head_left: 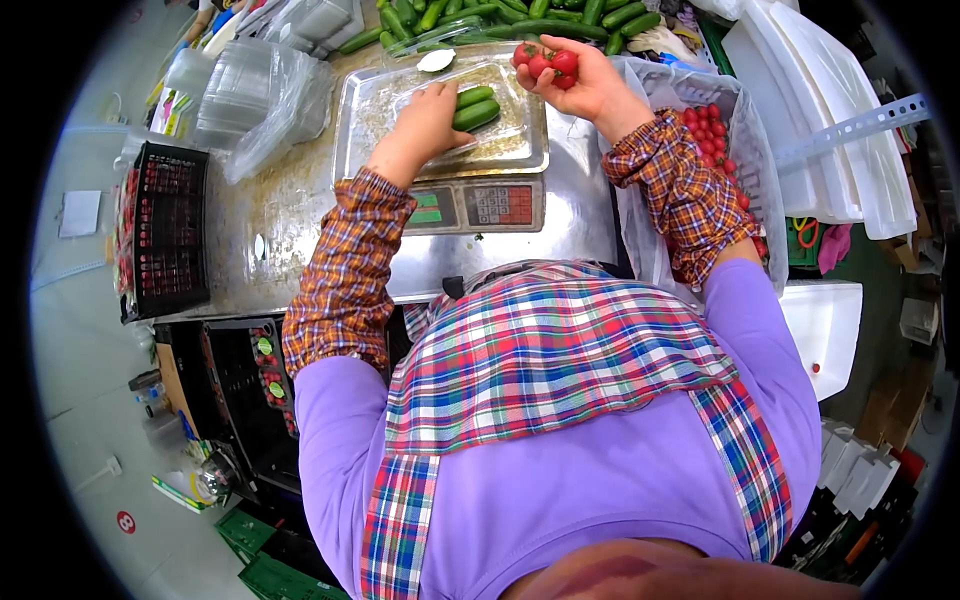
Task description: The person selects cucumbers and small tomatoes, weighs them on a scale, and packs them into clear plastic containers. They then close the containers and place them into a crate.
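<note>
My right hand is raised beside the scale, with a few red cherry tomatoes held in its fingers. My left hand is closed on the left side of a clear plastic container, its thumb at the near edge. Inside lie two small green cucumbers. The container sits on the metal pan of a weighing scale, whose display and keypad face me. A small white oval piece lies near the pan's far edge.
Many cucumbers are piled at the back. A lined crate of cherry tomatoes stands at right. Stacked clear containers in a bag are at left, near a black crate. White foam lids lean at far right.
</note>
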`<state>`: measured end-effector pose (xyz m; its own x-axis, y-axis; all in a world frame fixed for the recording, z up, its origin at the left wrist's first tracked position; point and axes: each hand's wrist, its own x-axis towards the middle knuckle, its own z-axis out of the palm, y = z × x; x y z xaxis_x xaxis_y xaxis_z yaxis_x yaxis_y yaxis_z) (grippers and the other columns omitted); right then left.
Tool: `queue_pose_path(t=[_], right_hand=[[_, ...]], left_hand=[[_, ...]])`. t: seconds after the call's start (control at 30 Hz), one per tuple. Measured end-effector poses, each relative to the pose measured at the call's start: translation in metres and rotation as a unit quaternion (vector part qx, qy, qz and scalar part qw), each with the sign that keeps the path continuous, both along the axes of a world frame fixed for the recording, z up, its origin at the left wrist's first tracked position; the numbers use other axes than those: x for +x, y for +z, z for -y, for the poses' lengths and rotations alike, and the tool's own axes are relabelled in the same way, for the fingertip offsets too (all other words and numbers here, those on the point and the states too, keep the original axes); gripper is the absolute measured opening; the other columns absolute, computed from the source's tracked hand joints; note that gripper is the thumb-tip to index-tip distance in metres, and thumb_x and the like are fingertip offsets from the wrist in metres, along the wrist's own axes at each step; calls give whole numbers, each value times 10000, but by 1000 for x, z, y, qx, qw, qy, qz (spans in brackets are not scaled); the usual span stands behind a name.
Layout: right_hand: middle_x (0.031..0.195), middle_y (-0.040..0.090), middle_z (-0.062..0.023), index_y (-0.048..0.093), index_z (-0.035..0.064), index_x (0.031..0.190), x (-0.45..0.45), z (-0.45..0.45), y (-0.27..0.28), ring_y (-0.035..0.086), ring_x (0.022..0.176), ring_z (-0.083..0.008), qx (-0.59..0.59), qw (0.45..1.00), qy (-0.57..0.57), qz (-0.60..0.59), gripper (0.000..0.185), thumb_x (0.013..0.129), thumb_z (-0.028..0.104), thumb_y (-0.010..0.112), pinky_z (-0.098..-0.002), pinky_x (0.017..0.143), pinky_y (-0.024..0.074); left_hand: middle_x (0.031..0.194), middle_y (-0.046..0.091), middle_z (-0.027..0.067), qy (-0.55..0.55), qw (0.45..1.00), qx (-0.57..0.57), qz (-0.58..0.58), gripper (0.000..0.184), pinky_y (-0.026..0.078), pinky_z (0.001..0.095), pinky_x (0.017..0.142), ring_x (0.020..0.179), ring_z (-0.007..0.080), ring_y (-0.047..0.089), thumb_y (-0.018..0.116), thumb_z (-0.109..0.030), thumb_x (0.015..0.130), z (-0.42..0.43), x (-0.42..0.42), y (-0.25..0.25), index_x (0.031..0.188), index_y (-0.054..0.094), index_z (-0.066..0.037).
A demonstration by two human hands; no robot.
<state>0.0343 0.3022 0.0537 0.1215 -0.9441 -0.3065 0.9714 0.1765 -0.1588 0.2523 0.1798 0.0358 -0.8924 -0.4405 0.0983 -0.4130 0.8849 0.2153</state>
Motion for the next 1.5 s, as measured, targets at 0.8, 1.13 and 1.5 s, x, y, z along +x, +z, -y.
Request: queue_pose_path(t=[0.8, 1.13, 1.5], right_hand=[[1076, 649, -62, 653, 113, 1095, 49, 77, 17, 601, 897, -142, -177, 475, 69, -859, 364, 774, 5, 520, -277, 760, 487], [856, 655, -94, 634, 27, 993, -77, -66, 16, 618, 722, -157, 15, 440, 43, -897, 216, 822, 148, 582, -294, 627, 500], [934, 637, -172, 599, 36, 1024, -103, -200, -70, 609, 898, -328, 146, 288, 195, -926, 315, 739, 160, 646, -388, 785, 481]], left_hand=[[957, 637, 150, 154, 934, 56, -318, 280, 440, 401, 820, 908, 331, 585, 695, -174, 742, -21, 60, -8, 992, 644, -58], [986, 658, 86, 133, 966, -42, -219, 289, 437, 417, 814, 926, 296, 583, 686, -257, 761, -3, 48, -8, 1009, 665, -111], [897, 642, 25, 32, 978, -98, -182, 181, 453, 383, 734, 856, 270, 555, 690, -228, 741, 18, 30, 14, 875, 685, -107]])
